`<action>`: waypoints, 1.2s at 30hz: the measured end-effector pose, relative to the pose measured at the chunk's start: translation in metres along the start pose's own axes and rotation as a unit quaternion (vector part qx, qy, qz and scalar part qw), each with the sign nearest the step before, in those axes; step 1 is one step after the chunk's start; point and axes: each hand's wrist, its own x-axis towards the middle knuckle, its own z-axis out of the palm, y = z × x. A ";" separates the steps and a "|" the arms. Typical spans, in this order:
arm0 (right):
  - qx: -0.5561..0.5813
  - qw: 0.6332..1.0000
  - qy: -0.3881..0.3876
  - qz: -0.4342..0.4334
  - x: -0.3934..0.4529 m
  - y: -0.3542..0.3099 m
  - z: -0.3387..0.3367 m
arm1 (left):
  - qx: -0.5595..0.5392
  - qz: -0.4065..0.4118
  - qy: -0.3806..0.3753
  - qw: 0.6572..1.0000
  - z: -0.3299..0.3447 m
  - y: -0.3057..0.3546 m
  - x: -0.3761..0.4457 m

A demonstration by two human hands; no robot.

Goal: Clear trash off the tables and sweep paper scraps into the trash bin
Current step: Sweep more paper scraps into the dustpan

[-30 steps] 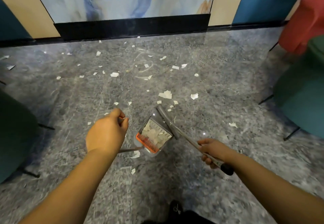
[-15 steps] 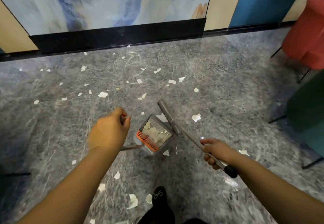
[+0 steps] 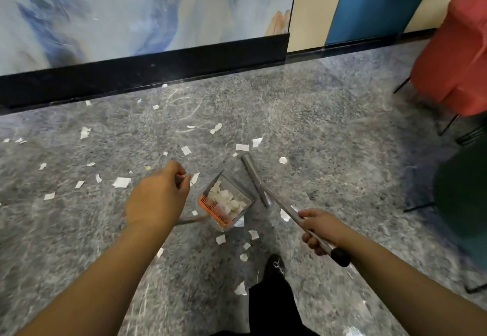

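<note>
Nearest, a black shoe (image 3: 275,266) stands on the grey floor (image 3: 329,151), with some paper scraps (image 3: 220,239) around it. A little further, the right hand (image 3: 320,230) is curled around the broom (image 3: 279,202) handle and the left hand (image 3: 156,198) grips the handle of the dustpan (image 3: 225,200), which holds white scraps between both hands. Beyond them more scraps lie toward the black baseboard (image 3: 147,68), and a red chair (image 3: 458,54) stands far right.

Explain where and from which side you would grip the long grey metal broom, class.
Grip the long grey metal broom on its slim shaft just ahead of the black end cap, coming from above as the right hand does; the shaft slants up from the floor towards the person.
</note>
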 end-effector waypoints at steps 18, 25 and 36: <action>-0.019 0.999 0.037 0.030 0.210 -0.224 -0.120 | 0.017 0.019 -0.076 0.997 0.093 0.099 0.304; 0.008 0.997 0.062 0.049 0.268 -0.267 -0.148 | 0.034 0.111 -0.151 0.982 0.139 0.143 0.405; 0.027 0.994 0.079 0.071 0.344 -0.308 -0.190 | 0.042 0.159 -0.257 0.952 0.199 0.216 0.481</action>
